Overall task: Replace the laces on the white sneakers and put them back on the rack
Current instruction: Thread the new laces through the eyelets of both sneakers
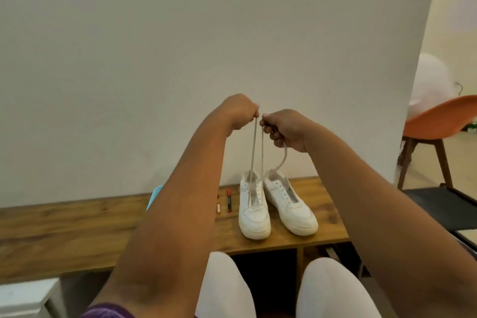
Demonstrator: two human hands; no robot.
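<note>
Two white sneakers stand side by side on a low wooden rack [77,227], toes toward me. The left sneaker [253,212] has a white lace [254,147] threaded through its lowest eyelets, and both ends rise straight up. My left hand [240,111] pinches one end and my right hand [284,129] pinches the other, both raised high above the shoe and nearly touching. A slack loop of lace hangs below my right hand. The right sneaker [291,206] shows bare eyelets.
Two red marker pens [228,200] lie on the rack left of the sneakers, and a light blue object [154,196] shows behind my left forearm. An orange chair [438,124] stands at the right. A black mat [444,206] lies beside the rack. My knees [333,286] are below.
</note>
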